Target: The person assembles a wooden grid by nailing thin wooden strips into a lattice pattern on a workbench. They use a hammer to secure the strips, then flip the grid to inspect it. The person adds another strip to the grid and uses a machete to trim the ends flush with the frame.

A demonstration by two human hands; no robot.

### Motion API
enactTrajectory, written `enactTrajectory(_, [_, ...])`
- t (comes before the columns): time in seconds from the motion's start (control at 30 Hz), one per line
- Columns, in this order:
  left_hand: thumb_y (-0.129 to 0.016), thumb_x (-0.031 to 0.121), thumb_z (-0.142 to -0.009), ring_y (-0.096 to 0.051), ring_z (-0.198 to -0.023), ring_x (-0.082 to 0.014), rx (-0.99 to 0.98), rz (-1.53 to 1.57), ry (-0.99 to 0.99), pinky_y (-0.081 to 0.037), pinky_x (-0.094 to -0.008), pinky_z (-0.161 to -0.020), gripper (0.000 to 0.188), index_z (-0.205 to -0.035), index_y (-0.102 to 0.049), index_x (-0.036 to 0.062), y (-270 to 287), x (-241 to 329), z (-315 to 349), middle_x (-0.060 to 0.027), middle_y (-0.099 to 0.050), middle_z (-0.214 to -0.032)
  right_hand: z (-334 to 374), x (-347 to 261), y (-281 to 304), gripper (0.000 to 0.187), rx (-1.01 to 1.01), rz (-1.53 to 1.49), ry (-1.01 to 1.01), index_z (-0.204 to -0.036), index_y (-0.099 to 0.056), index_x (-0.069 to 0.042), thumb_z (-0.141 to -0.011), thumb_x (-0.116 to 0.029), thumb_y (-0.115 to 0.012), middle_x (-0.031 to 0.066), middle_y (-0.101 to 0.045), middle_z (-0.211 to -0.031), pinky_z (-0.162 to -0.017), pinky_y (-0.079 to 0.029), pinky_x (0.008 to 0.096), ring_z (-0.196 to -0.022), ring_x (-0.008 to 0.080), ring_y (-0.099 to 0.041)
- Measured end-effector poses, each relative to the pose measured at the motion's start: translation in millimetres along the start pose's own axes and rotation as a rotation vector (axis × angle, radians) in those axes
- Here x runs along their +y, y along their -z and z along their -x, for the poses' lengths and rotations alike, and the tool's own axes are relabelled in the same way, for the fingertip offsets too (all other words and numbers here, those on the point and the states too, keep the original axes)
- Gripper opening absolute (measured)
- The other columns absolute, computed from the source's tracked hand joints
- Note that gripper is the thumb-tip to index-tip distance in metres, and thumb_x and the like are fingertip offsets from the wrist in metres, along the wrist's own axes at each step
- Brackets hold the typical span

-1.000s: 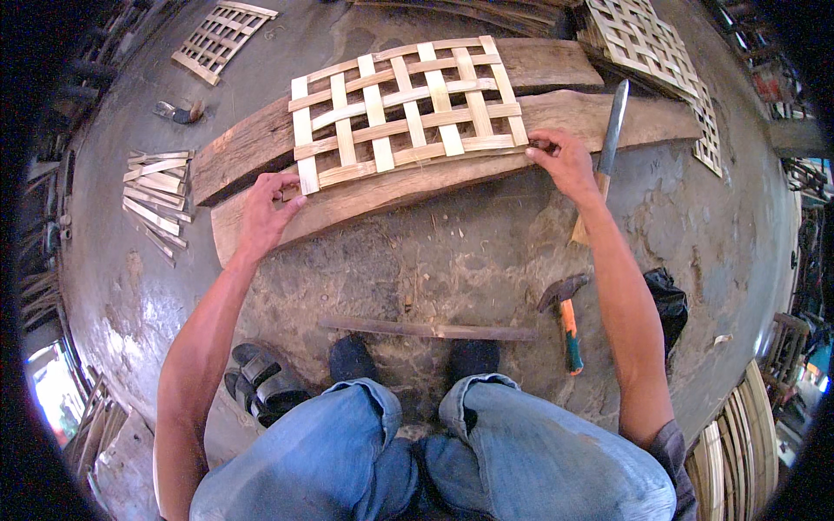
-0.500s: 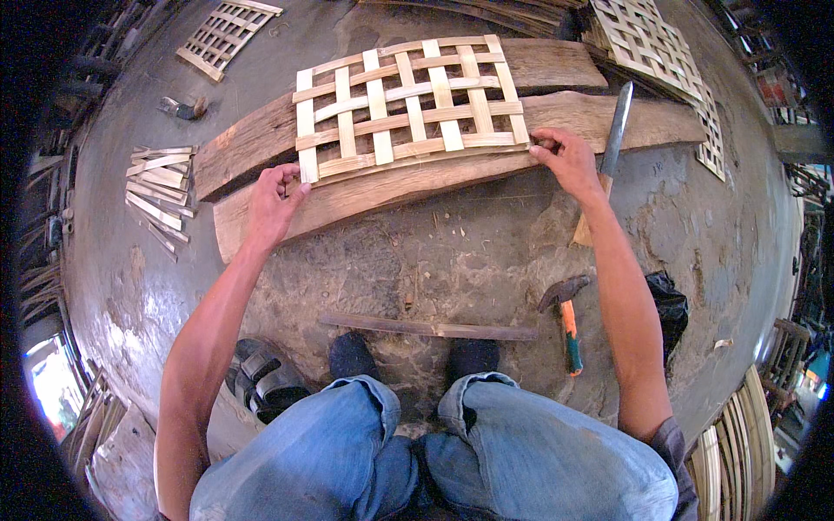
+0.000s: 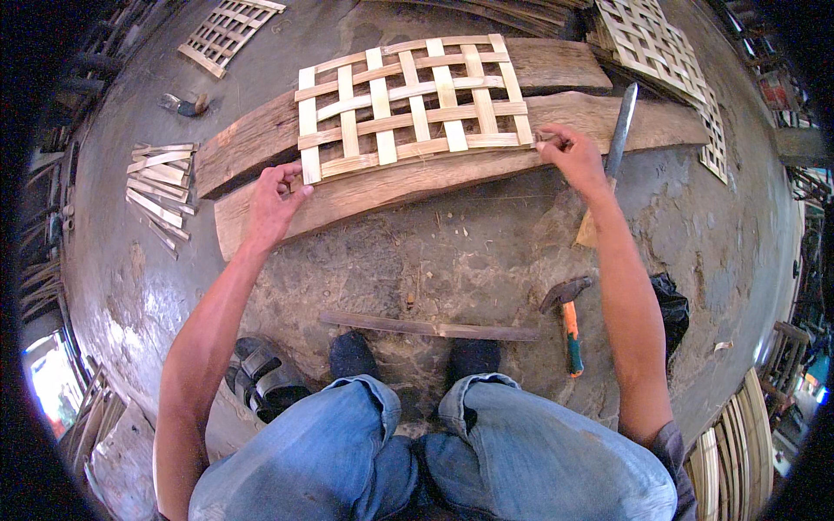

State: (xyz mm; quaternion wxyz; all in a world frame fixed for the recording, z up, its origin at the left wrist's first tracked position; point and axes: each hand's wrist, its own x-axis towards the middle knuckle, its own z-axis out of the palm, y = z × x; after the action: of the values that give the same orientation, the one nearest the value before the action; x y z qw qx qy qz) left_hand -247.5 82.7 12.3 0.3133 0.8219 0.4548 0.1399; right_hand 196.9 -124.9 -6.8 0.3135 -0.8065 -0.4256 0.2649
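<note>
Woven slat lattice (image 3: 413, 90) and left hand (image 3: 274, 206) have shifted slightly forward.
Fingers curl at its near-left corner; right hand (image 3: 573, 160) narrows beside near-right; either's grip is unclear.

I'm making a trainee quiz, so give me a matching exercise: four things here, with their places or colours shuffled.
1. Woven panel
2. Hammer
3. Long knife
4. Short strips

A. Orange-and-green handle
B. On the floor, left of the planks
C. Across both planks, left hand at its near-left corner
D. Just right of the right hand

Pairs: 1-C, 2-A, 3-D, 4-B
</note>
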Motion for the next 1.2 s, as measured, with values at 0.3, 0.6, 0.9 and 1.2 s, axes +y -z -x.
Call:
enactTrajectory(0.3, [-0.072, 0.009, -0.077, -0.051, -0.083, -0.0170, -0.012, -0.027, -0.038, -0.046, -0.0296, -0.077, 0.038, -0.114, -0.062, 0.0070, 9.7, -12.1, -0.8, -0.0058, -0.054, -0.097, -30.4, -36.3, -1.6, 0.030, -0.130, 0.006, -0.126, -0.102, -0.068, -0.002, -0.086, -0.027, -0.065, 0.0044, -0.067, -0.084, -0.076, -0.044, 0.0276, -0.081, 0.0127, -0.058])
enactTrajectory(0.6, [-0.069, 0.011, -0.081, -0.058, -0.089, -0.0216, 0.057, 0.060, -0.134, -0.051, -0.0340, -0.079, 0.027, -0.107, -0.064, 0.0055, 3.1, -25.9, 0.6, -0.0098, -0.057, -0.095, -37.9, -7.8, -10.1, 0.028, -0.085, -0.087, 0.003, -0.103, -0.067, -0.003, -0.088, -0.026, -0.064, 0.0006, -0.064, -0.085, -0.070, -0.043, 0.0264, -0.076, 0.0101, -0.055])
enactTrajectory(0.9, [-0.067, 0.012, -0.083, -0.058, -0.088, -0.0205, 0.043, 0.089, -0.069, -0.050, -0.0320, -0.081, 0.028, -0.110, -0.064, 0.0060, 10.3, -14.8, 6.4, -0.0085, -0.056, -0.097, -33.6, -18.2, -7.9, 0.024, -0.107, -0.052, -0.038, -0.103, -0.066, -0.003, -0.088, -0.022, -0.064, -0.0040, -0.058, -0.081, -0.067, -0.040, 0.0234, -0.073, 0.0066, -0.050])
enactTrajectory(1.2, [-0.059, 0.020, -0.088, -0.057, -0.091, -0.0190, 0.018, 0.091, 0.068, -0.045, -0.0307, -0.080, 0.026, -0.111, -0.067, 0.0085, 2.1, -17.3, -11.4, -0.0092, -0.059, -0.097, -35.5, -11.0, -6.3, 0.026, -0.097, -0.069, -0.028, -0.101, -0.069, -0.004, -0.085, -0.025, -0.066, 0.0019, -0.062, -0.080, -0.069, -0.043, 0.0283, -0.074, 0.0124, -0.053])
